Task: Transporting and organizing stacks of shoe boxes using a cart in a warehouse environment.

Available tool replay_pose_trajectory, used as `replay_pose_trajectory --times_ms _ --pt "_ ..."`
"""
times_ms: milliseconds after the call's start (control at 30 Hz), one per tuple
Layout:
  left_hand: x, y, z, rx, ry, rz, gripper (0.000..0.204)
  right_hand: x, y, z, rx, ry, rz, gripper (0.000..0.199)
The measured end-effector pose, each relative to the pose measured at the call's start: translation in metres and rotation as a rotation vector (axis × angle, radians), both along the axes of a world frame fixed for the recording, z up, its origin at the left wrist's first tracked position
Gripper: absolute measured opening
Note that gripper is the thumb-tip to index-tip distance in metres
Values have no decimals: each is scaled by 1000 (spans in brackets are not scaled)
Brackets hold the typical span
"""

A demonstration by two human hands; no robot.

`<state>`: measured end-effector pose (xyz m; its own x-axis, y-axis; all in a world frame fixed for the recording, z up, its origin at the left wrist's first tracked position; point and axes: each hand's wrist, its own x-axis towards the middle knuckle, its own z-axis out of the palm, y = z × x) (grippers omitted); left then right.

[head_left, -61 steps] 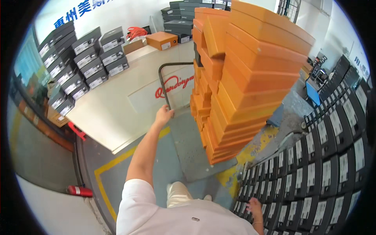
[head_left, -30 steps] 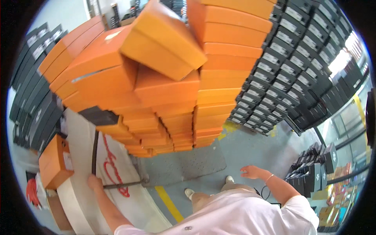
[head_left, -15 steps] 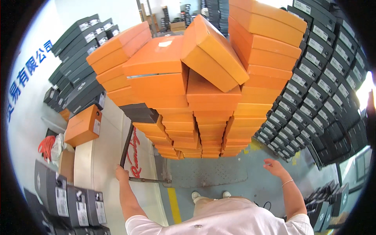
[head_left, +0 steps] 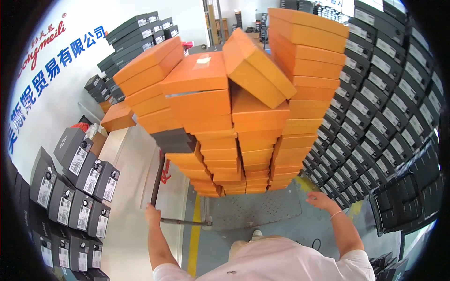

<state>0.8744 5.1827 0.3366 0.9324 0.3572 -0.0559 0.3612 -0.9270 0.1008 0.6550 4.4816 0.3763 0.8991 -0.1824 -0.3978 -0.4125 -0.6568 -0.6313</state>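
Note:
My left hand [head_left: 153,213] is closed around the dark metal handle [head_left: 159,185] of a platform cart. The cart's textured metal deck [head_left: 253,213] shows low in front of me. Tall stacks of orange shoe boxes [head_left: 199,112] stand on the cart, several columns side by side. One orange box [head_left: 258,68] lies tilted across the top. A dark grey box [head_left: 174,140] is among the orange ones at the left. My right hand [head_left: 319,200] hangs in the air near the stack's lower right, fingers loosely bent and apart, holding nothing I can see.
Grey shoe boxes [head_left: 84,175] are piled at the near left, beside a long cream counter [head_left: 119,206]. An orange box [head_left: 117,116] sits at the counter's far end. A high wall of dark shoe boxes [head_left: 375,122] rises at the right. A yellow line [head_left: 194,234] marks the floor.
The counter and boxes at the left have come nearer, and more grey boxes show there. My left hand stays on the handle. Only one shoe shows now, instead of two.

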Motion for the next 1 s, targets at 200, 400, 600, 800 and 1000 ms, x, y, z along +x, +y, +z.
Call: replay_pose_trajectory --times_ms 200,400,600,800,1000 --pt "-107 -12 5 -87 -92 29 57 18 -6 62 -100 -471 -185 46" --pt "-202 -23 -21 -180 -96 150 62 50 1 115 40 -573 -53 46" --pt "-303 -60 -12 -166 -196 284 48 6 37 71 16 -253 352 47" --pt "-394 -85 -22 -122 -194 456 46 -45 12 -10 29 -53 622 48" --pt "-475 -124 -3 -222 -156 692 37 -74 -39 -18 295 124 401 45"
